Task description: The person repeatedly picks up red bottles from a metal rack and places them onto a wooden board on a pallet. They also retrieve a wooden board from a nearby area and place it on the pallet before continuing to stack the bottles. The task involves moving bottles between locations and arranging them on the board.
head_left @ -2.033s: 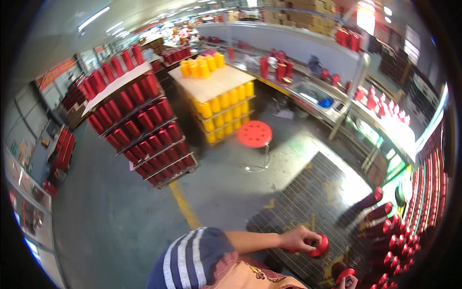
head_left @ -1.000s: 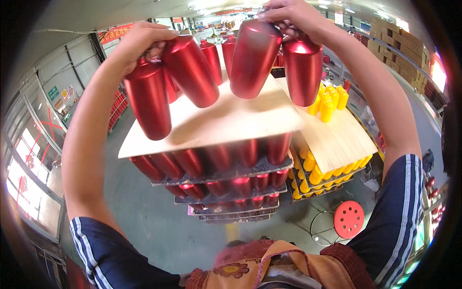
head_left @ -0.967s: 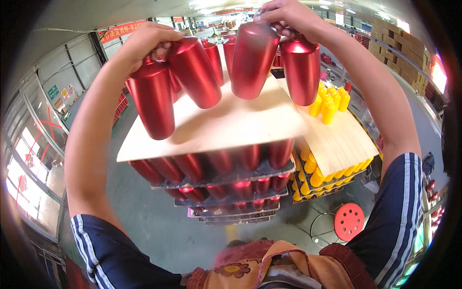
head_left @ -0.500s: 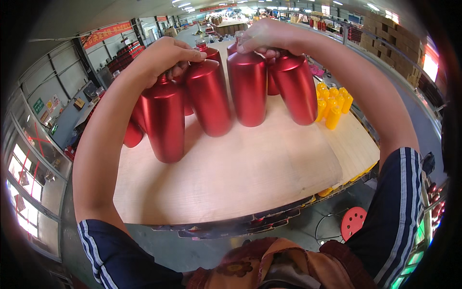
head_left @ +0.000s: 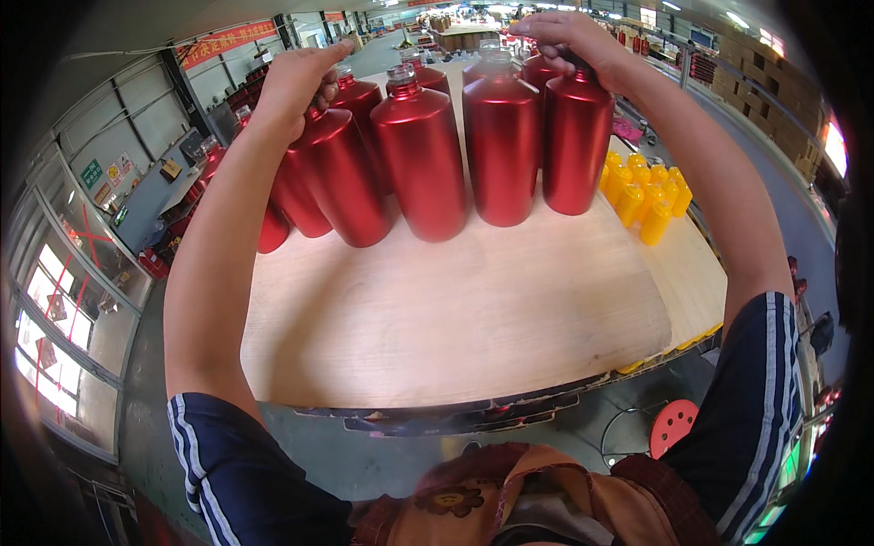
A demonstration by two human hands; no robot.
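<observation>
Metallic-red bottles with clear necks stand on a pale wooden board [head_left: 455, 318]. My left hand [head_left: 302, 84] has its lower fingers curled at the neck of a slightly tilted red bottle [head_left: 341, 177], while a finger points out to the right. My right hand [head_left: 574, 41] is at the neck of the rightmost red bottle [head_left: 578, 146]; some fingers curl there and others stretch left. Between the hands, a left-middle bottle [head_left: 421, 164] and a right-middle bottle [head_left: 501, 150] stand upright, untouched. Both gripped necks are partly hidden by my fingers.
Several more red bottles stand behind and to the left, partly covered by my left forearm. Small yellow bottles [head_left: 651, 205] cluster at the board's right side. A red round stool [head_left: 674, 428] is on the floor at the right. Stacked cartons [head_left: 774, 100] rise far right.
Both hands have let go of the inner bottles, which now stand free. The left hand's outer bottle has moved farther back, toward the row. Fingers of both hands have spread.
</observation>
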